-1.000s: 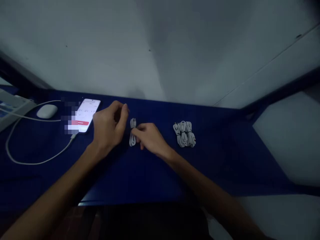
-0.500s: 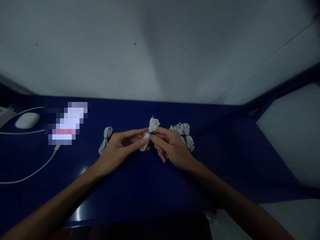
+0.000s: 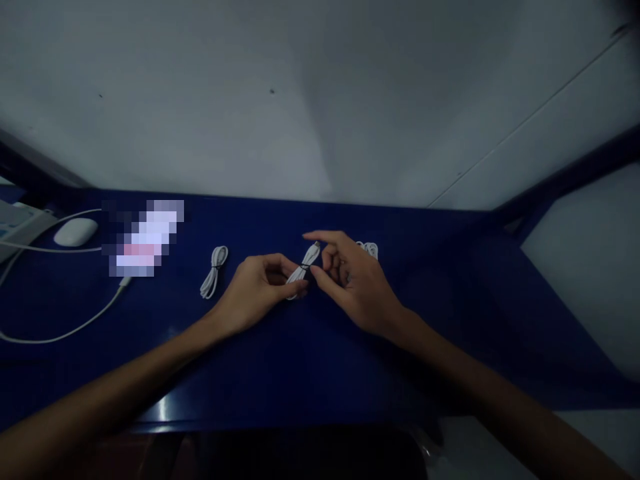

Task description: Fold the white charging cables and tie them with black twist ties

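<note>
At the blue table point(image 3: 290, 373), my left hand point(image 3: 246, 290) pinches a cable point(image 3: 311, 255) slanting toward the far edge, beside my wide-spread right hand point(image 3: 367, 287).

On the left of the table point(image 3: 280, 360) lies a phone point(image 3: 150, 237), with a small case point(image 3: 76, 232) to its left and a cord point(image 3: 65, 337) going from its near end off to the left. Right of the phone, in a row, come one cable bundle point(image 3: 214, 272), the left hand point(image 3: 255, 287), the held bundle point(image 3: 311, 254) and the right hand point(image 3: 364, 287). More cables point(image 3: 371, 248) peek out on the right hand's far side, and the wall point(image 3: 240, 133) is behind the table.
</note>
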A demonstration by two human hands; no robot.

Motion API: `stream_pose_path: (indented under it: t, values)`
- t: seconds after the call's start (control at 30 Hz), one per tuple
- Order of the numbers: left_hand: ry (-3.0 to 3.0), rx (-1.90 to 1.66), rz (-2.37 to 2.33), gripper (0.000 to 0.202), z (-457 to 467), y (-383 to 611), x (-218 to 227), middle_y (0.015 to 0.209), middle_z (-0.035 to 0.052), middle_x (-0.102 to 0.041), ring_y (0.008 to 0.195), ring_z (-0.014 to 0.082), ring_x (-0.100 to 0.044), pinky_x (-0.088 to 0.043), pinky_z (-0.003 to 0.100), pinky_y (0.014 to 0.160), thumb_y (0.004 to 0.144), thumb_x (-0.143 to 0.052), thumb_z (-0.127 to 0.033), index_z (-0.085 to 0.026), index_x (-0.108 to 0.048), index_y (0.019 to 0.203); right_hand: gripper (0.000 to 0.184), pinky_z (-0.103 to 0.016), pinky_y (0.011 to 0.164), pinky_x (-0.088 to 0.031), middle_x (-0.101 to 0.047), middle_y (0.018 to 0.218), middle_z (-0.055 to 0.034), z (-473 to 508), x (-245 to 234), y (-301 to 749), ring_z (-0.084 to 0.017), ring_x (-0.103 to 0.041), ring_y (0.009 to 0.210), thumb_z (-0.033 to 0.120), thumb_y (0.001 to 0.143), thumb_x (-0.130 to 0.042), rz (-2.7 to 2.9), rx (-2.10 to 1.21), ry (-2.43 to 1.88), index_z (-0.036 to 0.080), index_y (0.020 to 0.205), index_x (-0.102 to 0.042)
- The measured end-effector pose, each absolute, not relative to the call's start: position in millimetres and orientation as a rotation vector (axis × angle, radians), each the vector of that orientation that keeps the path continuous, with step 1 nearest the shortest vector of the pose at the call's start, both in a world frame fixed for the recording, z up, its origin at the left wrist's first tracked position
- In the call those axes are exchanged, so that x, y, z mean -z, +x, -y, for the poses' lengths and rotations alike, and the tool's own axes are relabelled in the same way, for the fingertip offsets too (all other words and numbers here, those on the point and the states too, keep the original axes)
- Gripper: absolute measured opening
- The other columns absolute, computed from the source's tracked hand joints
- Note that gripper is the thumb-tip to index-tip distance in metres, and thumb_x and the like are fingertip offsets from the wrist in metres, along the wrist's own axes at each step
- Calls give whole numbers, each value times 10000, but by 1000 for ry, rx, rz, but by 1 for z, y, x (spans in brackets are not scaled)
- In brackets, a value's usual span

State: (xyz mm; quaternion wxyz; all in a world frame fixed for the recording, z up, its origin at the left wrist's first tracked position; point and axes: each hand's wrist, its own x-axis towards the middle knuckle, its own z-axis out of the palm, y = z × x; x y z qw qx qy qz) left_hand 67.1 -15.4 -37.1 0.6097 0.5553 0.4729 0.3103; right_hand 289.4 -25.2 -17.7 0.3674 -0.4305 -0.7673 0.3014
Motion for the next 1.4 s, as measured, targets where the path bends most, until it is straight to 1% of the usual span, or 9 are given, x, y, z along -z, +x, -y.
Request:
stream_pose_path:
  t: [0.17, 0.3, 0.4, 0.5, 0.63, 0.8, 0.93, 1.13, 1.4]
  values:
    - [1172, -858, -1034, 334, 18, 76, 44, 798, 39, -793, 721, 187, -791, -631, 260, 639, 826, -935, -235, -177, -618, 917, 291, -317, 732, -565, -598, 1054, -33, 16, 31, 297, -160, -610, 809, 155, 1069, -662, 2141, -568, -984, 263, 1337, -699]
    - [1218, -770, -968, 300, 28, 74, 48, 646, -48, -678, 437, 98, -569, -404, 166, 366, 958, -822, -274, -226, -527, 994, 299, -332, 747, -585, -634, 1083, -53, 17, 52, 300, -179, -636, 860, 192, 1098, -658, 2191, -483, -899, 274, 1385, -673]
    - [1171, -687, -910, 316, 32, 71, 43, 729, -43, -709, 439, 85, -573, -354, 139, 357, 988, -794, -283, -244, -493, 1073, 260, -310, 699, -564, -625, 987, -28, 20, 60, 301, -165, -609, 797, 187, 1106, -657, 2158, -384, -869, 272, 1351, -674]
    - [1112, -616, -849, 322, 32, 70, 36, 666, -71, -660, 422, 72, -534, -325, 119, 368, 999, -787, -304, -243, -495, 1120, 222, -303, 680, -547, -604, 919, -10, 23, 58, 302, -159, -581, 758, 172, 1098, -674, 2131, -288, -853, 261, 1301, -668]
    - [980, -583, -709, 282, 32, 69, 35, 725, 17, -728, 451, 134, -599, -322, 163, 349, 1066, -643, -441, -224, -534, 1209, 213, -291, 641, -520, -608, 934, -13, 29, 55, 301, -149, -576, 742, 160, 1090, -689, 2149, -181, -822, 259, 1276, -664]
    - [946, -604, -721, 414, 36, 68, 45, 645, 18, -655, 419, 99, -474, -257, 169, 352, 1143, -453, -516, -183, -700, 1121, 223, -284, 604, -509, -599, 909, -8, 37, 60, 299, -141, -564, 711, 186, 1089, -696, 2200, -122, -818, 278, 1292, -699]
    - [902, -651, -712, 281, 39, 67, 48, 705, 4, -635, 491, 76, -497, -344, 150, 404, 1122, -593, -385, -163, -764, 1146, 225, -293, 570, -494, -613, 869, -9, 41, 62, 301, -158, -579, 702, 226, 1096, -681, 2217, -121, -861, 326, 1293, -728]
    - [839, -697, -630, 271, 36, 65, 48, 918, 60, -765, 685, 144, -717, -597, 208, 519, 1110, -655, -306, -180, -746, 1332, 89, -326, 524, -455, -572, 723, -3, 41, 61, 300, -175, -548, 627, 366, 1086, -716, 2071, -196, -1046, 353, 1112, -801]
    - [762, -567, -568, 271, 31, 60, 41, 911, 59, -795, 681, 131, -762, -659, 217, 615, 1113, -659, -272, -185, -765, 1347, 162, -335, 479, -424, -534, 624, 23, 43, 52, 298, -153, -503, 539, 431, 1070, -738, 1974, -359, -1029, 336, 960, -811]
